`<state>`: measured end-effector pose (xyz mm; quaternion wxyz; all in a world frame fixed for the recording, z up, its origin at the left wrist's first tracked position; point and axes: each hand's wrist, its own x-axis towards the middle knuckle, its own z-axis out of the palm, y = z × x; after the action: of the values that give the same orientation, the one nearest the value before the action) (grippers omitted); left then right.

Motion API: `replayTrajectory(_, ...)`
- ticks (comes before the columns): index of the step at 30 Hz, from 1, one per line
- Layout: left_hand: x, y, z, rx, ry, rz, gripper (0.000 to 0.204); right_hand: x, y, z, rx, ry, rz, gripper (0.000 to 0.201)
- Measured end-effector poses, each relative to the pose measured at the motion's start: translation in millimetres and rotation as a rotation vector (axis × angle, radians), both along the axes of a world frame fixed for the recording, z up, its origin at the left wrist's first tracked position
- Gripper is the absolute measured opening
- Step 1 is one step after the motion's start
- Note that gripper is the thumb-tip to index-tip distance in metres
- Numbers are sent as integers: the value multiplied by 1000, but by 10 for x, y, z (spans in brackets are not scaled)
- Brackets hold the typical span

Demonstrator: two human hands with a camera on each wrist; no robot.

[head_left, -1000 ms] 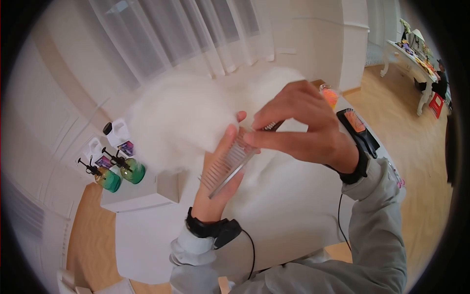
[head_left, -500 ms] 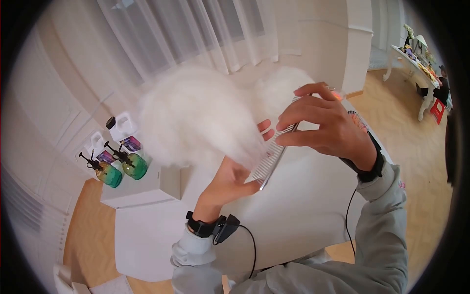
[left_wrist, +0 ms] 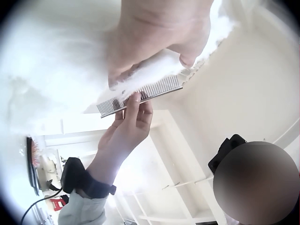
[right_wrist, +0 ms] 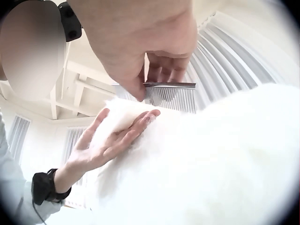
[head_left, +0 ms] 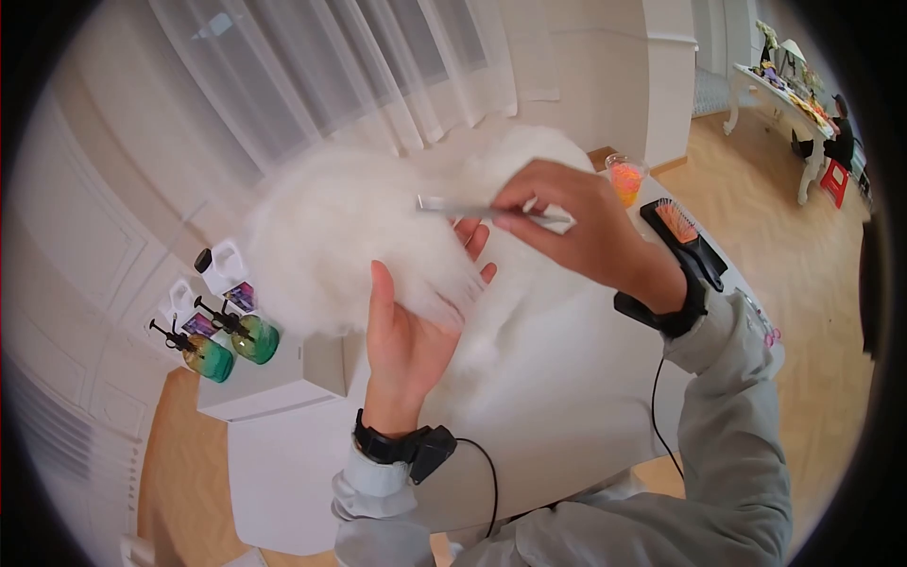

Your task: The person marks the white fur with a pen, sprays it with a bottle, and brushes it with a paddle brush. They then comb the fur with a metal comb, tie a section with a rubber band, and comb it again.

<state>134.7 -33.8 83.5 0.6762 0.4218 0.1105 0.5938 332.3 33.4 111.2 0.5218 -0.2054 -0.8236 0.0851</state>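
A fluffy white furry mass [head_left: 331, 236] fills the middle of the head view. Under its near right side lies the left hand [head_left: 411, 345], palm up, thumb raised and fingers spread, with tufts of fur lying over the palm. The right hand [head_left: 595, 231] pinches a metal comb [head_left: 458, 208] between thumb and fingers, just above the fur. In the right wrist view the teeth of the comb [right_wrist: 171, 96] point down toward the fur over the left hand [right_wrist: 101, 145]. The left wrist view shows the comb [left_wrist: 140, 97] close beside the tuft at the left hand.
Two green spray bottles [head_left: 255, 338] and white jugs [head_left: 225, 266] stand on a white box [head_left: 274, 378] at left. A cup of orange items [head_left: 625, 180], a brush [head_left: 682, 231] and pink-handled scissors [head_left: 773, 335] lie along the table's right edge. A person [head_left: 839, 142] is in the far background.
The comb has moved up and left from beside the left palm to above the fur, now seen edge-on. The left hand has turned its palm up with the thumb raised.
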Motion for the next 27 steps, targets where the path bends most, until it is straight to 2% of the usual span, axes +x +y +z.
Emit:
replayTrajectory(5,-19,15,3,26,35,-30,89,184,-89,-186,139,-113,139,11)
replayTrajectory(7,19,3,29,20,17,-34,86,235,-92,-203,254,-267,186,14)
replayTrajectory(9,28,25,3,15,0,-36,83,202,-86,-159,296,-195,189,15)
replayTrajectory(11,9,86,-68,33,-14,-89,60,145,-102,-73,336,-121,192,16)
replayTrajectory(12,17,96,-87,33,-14,-86,60,111,-131,-3,311,-35,151,17)
replayTrajectory(14,83,102,-59,-87,41,69,34,11,-151,129,312,92,68,18)
replayTrajectory(15,110,104,-35,-87,43,70,34,-36,-140,186,312,94,68,18)
replayTrajectory(17,156,105,15,-15,159,116,20,-124,-96,285,407,120,27,17)
replayTrajectory(19,194,87,22,-13,212,157,21,-214,-37,326,468,102,-5,16)
replayTrajectory(21,207,64,5,-18,274,210,17,-281,-30,367,643,19,-37,13)
replayTrajectory(25,195,44,-109,17,343,255,16,-215,-91,337,649,-133,-60,13)
replayTrajectory(27,162,31,-185,34,448,262,35,-124,-132,274,632,-163,-53,11)
